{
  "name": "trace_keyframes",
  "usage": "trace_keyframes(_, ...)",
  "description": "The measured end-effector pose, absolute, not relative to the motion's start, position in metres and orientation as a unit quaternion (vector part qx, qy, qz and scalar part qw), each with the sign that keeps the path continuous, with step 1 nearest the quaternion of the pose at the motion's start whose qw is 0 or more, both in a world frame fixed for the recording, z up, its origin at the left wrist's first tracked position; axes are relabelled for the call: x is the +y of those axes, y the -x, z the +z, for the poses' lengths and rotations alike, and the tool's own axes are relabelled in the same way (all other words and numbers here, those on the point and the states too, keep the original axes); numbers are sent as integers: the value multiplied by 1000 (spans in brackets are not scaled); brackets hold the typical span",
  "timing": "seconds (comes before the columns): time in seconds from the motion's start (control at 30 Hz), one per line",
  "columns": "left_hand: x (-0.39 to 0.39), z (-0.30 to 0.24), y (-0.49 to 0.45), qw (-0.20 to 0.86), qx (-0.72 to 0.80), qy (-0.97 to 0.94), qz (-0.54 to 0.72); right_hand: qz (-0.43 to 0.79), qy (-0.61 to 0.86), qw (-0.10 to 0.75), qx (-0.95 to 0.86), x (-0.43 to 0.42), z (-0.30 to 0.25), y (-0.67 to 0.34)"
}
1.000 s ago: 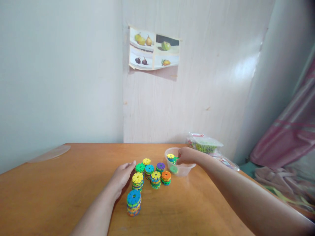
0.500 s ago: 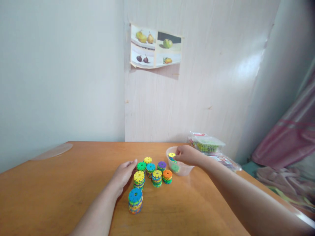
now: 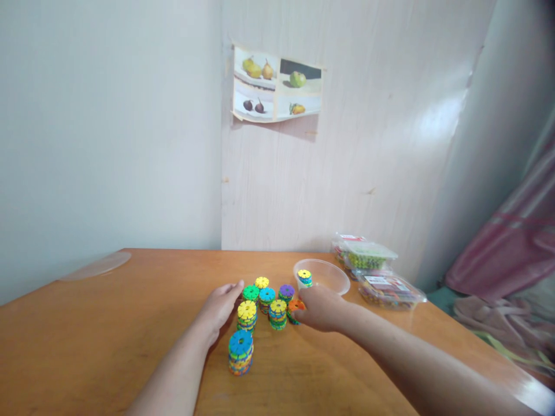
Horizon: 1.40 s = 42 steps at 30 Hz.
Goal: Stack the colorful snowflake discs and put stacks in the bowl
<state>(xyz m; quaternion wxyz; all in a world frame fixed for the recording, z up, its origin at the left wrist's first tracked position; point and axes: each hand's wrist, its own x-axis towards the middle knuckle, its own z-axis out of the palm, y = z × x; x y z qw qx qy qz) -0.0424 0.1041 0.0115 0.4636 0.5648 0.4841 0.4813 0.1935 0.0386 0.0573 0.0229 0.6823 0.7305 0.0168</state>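
Note:
Several stacks of notched plastic discs stand on the table. My left hand (image 3: 221, 309) rests beside the green-topped stack (image 3: 251, 293), fingers stretched out and thumb up; I cannot tell if it touches. My right hand (image 3: 324, 309) has its thumb and fingers around the orange-topped stack (image 3: 296, 306), partly covering it. Between the hands are the blue-topped stack (image 3: 267, 296), the purple-topped stack (image 3: 287, 291) and two yellow-topped stacks. Another yellow-topped stack (image 3: 247, 312) and a larger blue-topped stack (image 3: 241, 346) stand nearer me. A clear plastic bowl (image 3: 333, 277) holds a yellow-topped stack (image 3: 304, 275).
Clear plastic boxes (image 3: 370, 254) are piled at the back right, with another box (image 3: 390, 289) in front. A translucent lid (image 3: 97, 267) lies at the far left edge. The table (image 3: 108, 341) meets the wall, where fruit pictures (image 3: 277, 84) hang.
My right hand has moved out of the bowl, towards me and left, onto the orange-topped stack. My left hand has stayed by the green-topped stack.

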Motion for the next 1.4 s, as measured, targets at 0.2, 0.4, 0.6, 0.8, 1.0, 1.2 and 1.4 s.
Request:
trace_keyframes(0.2, 104, 12, 42, 467, 483, -564, 480, 6, -681, 3, 732, 40, 56, -194)
trace_keyframes(0.4, 104, 13, 42, 465, 487, -563, 479, 4, -684, 6, 730, 37, 62, -194)
trace_keyframes(0.6, 104, 12, 42, 462, 484, -570, 477, -2, -698, 8, 716, 44, 53, -198)
trace_keyframes(0.8, 104, 12, 43, 462, 481, -574, 475, -5, -696, -16, 718, 36, 56, -196)
trace_keyframes(1.0, 104, 12, 42, 466, 483, -570, 474, 19, -683, -104, 723, 31, 87, -208)
trace_keyframes(1.2, 104, 13, 42, 463, 481, -572, 477, 7, -752, -45, 658, 68, 98, -243)
trace_keyframes(1.4, 106, 10, 44, 452, 486, -577, 476, -29, -756, -13, 654, 88, 80, -253)
